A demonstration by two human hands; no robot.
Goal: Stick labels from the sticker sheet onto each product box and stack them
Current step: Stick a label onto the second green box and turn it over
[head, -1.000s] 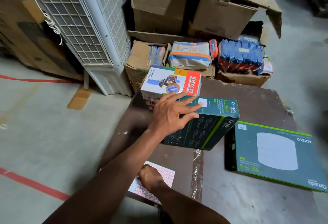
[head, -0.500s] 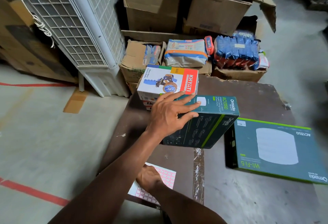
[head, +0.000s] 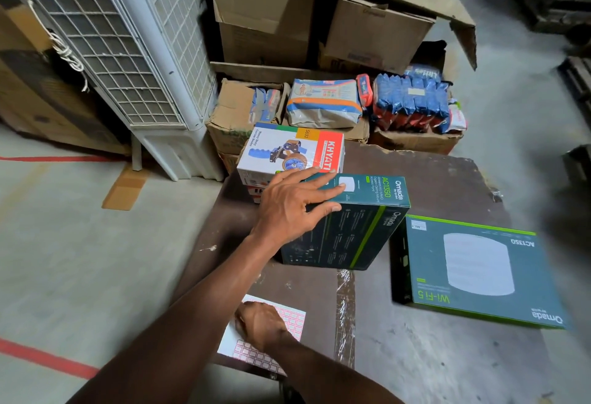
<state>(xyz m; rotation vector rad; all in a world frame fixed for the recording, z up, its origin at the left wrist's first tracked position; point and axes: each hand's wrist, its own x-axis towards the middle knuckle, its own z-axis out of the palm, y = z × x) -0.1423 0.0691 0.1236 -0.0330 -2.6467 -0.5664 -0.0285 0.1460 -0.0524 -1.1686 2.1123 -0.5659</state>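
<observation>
The upright Omada box (head: 348, 224) stands on edge near the middle of the brown board (head: 447, 186), and it serves as the reference point here. The left hand (head: 294, 208) lies across its upper near corner with fingers spread and nearly straight, thumb down the side face, steadying rather than gripping; that placement has not altered over the last second, and the box has not shifted. Touching it on the far side is the Khyati box (head: 287, 151), set atop another carton. Just to the right of the Omada box, a flat Omada box (head: 473, 272) lies face up, apart from it. Nearer the viewer than the Omada box, the sticker sheet (head: 287, 317) rests at the board's near edge; the right hand (head: 259, 327) is on it with fingers curled under, and whether it pinches a label cannot be told. Judgement: label peeling is in progress, no stacking of this box has begun. Beyond the Khyati box stand worn cartons (head: 319, 20) and a white cooler (head: 128, 61).
</observation>
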